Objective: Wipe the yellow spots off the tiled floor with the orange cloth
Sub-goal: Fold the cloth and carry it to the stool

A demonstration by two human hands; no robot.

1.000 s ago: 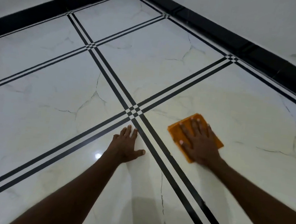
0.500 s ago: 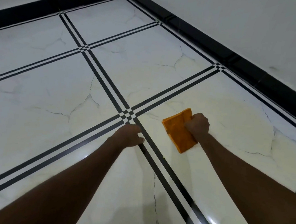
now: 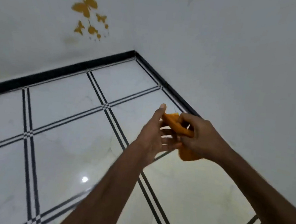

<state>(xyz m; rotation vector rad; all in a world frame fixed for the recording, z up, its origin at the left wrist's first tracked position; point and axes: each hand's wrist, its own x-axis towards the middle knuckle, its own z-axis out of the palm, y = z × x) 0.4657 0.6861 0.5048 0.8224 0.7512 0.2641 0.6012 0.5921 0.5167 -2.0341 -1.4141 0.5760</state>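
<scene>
A room in a home, by the look of it. Glossy white marble-look floor tiles [image 3: 56, 157] with black stripes meet plain white walls [image 3: 241, 48]. Yellow butterfly wall stickers [image 3: 86, 5] decorate one wall.

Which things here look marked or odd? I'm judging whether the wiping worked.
A faint yellowish film tints the tile under the arms. The wall carries a brownish smudge just below the yellow butterfly decals. Nothing looks spilled or broken.
</scene>
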